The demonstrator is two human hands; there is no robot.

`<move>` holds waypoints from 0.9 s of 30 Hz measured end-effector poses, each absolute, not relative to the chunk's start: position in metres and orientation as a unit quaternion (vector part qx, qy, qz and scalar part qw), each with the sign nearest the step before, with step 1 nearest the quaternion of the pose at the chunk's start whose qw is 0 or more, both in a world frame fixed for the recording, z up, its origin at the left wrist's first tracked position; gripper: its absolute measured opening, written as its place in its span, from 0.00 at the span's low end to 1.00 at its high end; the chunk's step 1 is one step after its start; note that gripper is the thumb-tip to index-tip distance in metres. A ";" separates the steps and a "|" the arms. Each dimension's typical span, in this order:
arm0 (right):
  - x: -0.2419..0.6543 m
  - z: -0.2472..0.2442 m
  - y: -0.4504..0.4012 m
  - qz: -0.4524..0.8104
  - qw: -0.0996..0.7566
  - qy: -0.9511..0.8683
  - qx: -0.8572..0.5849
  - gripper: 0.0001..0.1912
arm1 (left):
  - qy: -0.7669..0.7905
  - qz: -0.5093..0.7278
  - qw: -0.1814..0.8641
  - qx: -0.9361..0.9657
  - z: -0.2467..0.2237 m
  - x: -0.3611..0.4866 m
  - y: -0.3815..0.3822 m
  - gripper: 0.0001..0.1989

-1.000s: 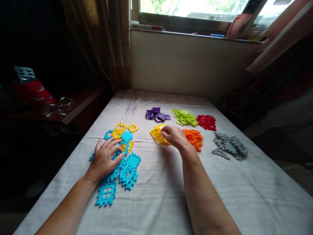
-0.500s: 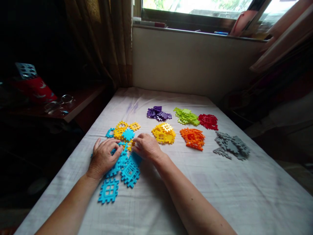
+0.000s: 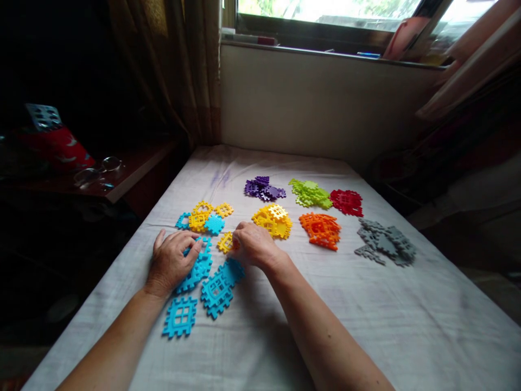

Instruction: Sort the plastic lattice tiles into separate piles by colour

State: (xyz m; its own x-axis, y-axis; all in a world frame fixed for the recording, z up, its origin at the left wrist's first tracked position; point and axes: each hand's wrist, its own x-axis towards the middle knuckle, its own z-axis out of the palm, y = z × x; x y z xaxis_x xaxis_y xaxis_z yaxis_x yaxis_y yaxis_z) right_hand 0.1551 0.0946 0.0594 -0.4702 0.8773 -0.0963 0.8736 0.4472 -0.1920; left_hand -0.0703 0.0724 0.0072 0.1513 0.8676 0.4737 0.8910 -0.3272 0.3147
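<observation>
My right hand (image 3: 255,243) has its fingers closed on the edge of a small yellow interlocking tile (image 3: 225,243) with notched edges. Fingers bent and thumb apart, my left hand (image 3: 173,262) lies over a heap of blue interlocking tiles (image 3: 200,271) and hides part of it. More blue tiles (image 3: 217,289) overlap between my forearms, and a blue window tile (image 3: 179,317) lies flat closer to me. Just beyond my hands, yellow tiles (image 3: 198,220) and a light blue tile (image 3: 214,224) lie mixed together.
Sorted piles sit farther off on the cloth-covered surface (image 3: 366,326): yellow (image 3: 271,222), purple (image 3: 264,189), lime green (image 3: 309,194), red (image 3: 345,202), orange (image 3: 321,230) and grey (image 3: 385,242). Eyeglasses (image 3: 97,172) rest on a side table at left.
My right hand has moved slightly right, drawing the yellow tile out from among the blue ones. The nearby blue tiles have shifted apart. My left hand has barely moved.
</observation>
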 end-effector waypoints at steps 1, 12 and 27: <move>0.157 0.061 0.095 0.113 0.003 -0.848 -0.518 0.12 | -0.578 -0.298 0.018 -0.759 0.007 -0.071 0.073 0.19; 0.181 0.071 0.104 0.205 0.078 -0.789 -0.573 0.24 | -0.537 -0.346 0.008 -0.770 0.004 -0.075 0.075 0.20; 0.286 0.068 0.115 0.270 0.157 -0.616 -0.723 0.16 | -0.509 -0.360 0.046 -0.780 0.008 -0.078 0.081 0.19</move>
State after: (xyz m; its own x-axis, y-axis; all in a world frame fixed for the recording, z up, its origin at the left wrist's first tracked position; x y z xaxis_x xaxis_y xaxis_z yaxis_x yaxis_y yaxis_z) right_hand 0.2864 0.1152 0.0680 0.0957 0.9755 -0.1980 0.8060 -0.1926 -0.5597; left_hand -0.0781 0.0813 0.0076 0.2223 0.7612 0.6093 0.8272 -0.4780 0.2953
